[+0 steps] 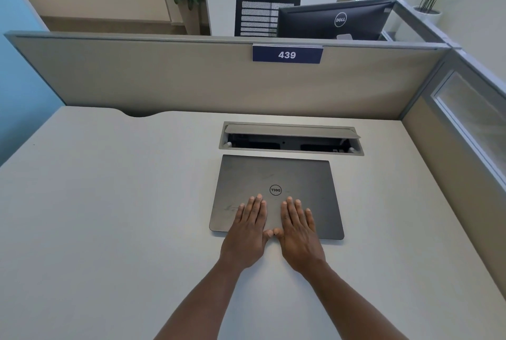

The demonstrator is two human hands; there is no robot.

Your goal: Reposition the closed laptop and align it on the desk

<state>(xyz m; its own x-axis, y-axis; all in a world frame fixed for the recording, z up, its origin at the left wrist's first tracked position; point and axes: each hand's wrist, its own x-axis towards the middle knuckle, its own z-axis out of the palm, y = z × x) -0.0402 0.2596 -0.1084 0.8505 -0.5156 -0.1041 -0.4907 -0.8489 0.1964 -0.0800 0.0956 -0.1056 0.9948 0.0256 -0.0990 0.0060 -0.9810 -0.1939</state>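
Setting: an office cubicle was seen, bounded by a beige partition [164,76] carrying a blue number plate [287,54] marked 439; a dark monitor [336,20] and a mesh chair [257,13] were visible beyond it.
Tabletop: a pale grey tabletop [109,202] was spread under both forearms.
Laptop: the closed dark grey laptop [276,175] was laid flat on the tabletop, under the fingers of both hands, its logo just beyond the fingertips and its near edge crossed by the palms.
Cable tray: a recessed cable tray [290,138] with its flap raised was seen just beyond the laptop's far edge, well ahead of the hands.
Left hand: the left hand [247,230] was laid flat and spread, palm down, pressed on the lid's near part; nothing was gripped.
Right hand: the right hand [299,232] was likewise flattened on the lid, just beside the left hand, thumbs touching at the near edge.
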